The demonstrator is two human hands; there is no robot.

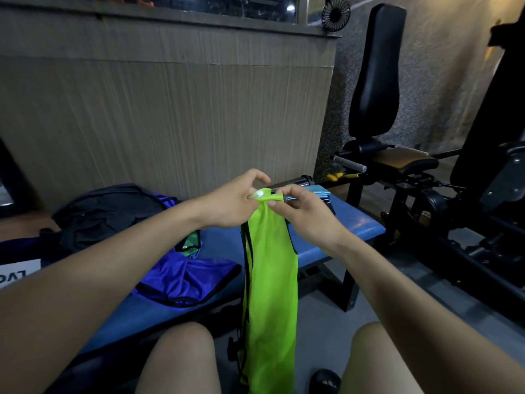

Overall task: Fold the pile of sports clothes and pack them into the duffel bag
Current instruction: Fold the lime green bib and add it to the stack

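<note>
A neon green sports bib with black trim hangs lengthwise in front of me, down between my knees. My left hand and my right hand pinch its top edge close together above the blue bench. A blue shiny garment lies crumpled on the bench under my left forearm, with a bit of green cloth behind it. A dark duffel bag sits at the far left end of the bench. Light blue folded cloth lies at the bench's far end, behind my right hand.
A wood-panelled wall rises just behind the bench. A black gym machine with a padded backrest and seat stands to the right, more machine frame at far right. Grey floor lies below, with a black sandal near my right knee.
</note>
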